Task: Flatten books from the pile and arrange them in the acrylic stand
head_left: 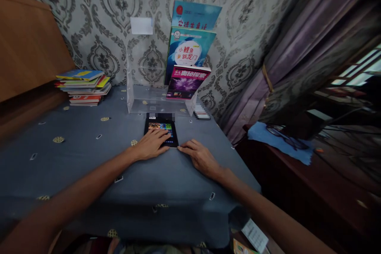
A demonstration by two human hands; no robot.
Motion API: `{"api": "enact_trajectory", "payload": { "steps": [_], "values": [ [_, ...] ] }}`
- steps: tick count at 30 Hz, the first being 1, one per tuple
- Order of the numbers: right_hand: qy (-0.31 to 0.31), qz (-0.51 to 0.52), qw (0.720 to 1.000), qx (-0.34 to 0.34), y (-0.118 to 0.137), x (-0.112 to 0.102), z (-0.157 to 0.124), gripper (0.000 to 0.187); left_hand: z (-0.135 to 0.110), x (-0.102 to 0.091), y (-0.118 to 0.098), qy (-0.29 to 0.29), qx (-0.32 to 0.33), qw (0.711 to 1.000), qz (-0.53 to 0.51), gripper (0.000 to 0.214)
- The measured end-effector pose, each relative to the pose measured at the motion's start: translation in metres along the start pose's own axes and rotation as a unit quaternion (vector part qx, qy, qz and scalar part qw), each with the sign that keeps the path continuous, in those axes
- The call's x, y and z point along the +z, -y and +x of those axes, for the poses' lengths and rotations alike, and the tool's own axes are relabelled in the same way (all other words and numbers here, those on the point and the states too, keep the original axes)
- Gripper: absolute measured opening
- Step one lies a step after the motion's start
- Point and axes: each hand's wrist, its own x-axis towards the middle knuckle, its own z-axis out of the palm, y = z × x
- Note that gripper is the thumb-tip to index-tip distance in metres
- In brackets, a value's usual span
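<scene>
A dark-covered book (175, 137) with small colourful pictures lies on the blue-grey tablecloth, in front of a clear acrylic stand (139, 107). Across its cover rests my left hand (152, 143), flat with fingers stretched out. My right hand (198, 154) is at the book's lower right corner, fingers curled together and the tips pinching that edge. On the stand's right side, three books stand in tiers: a blue one (198, 12) at the top, a teal one (190, 49) below it, and a purple one (189, 83) in front. The stand's left side shows only transparent panels.
A stack of books (86, 89) sits at the table's back left, by a brown wooden panel (32, 43). Behind the stand is a patterned wall; a purple curtain (253, 71) hangs at right. Glasses on a blue cloth (268, 139) lie on a dark surface further right.
</scene>
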Motion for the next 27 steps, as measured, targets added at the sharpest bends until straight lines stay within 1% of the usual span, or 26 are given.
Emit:
{"api": "enact_trajectory", "payload": {
  "steps": [5, 12, 18, 23, 27],
  "values": [
    [0.003, -0.008, 1.000, 0.006, -0.0012, 0.0013, -0.0006, 0.044, 0.0005, 0.0020, 0.0008, -0.007, 0.007, 1.000, 0.013, 0.054],
    [0.000, -0.001, 1.000, 0.005, 0.0005, -0.0001, -0.0002, 0.050, 0.0018, -0.0067, 0.0009, 0.015, 0.018, 1.000, 0.010, 0.053],
    [0.002, -0.002, 1.000, 0.011, 0.0017, -0.0009, 0.0000, 0.046, 0.0025, -0.0062, -0.0002, 0.017, 0.015, 1.000, 0.015, 0.051],
    [0.003, 0.007, 1.000, 0.011, -0.0002, 0.0004, -0.0007, 0.050, 0.0018, -0.0057, 0.0023, 0.013, 0.021, 1.000, 0.006, 0.051],
    [0.002, 0.011, 1.000, 0.010, -0.0012, 0.0009, -0.0012, 0.049, 0.0006, -0.0074, 0.0046, 0.010, 0.027, 1.000, 0.000, 0.050]
  ]
}}
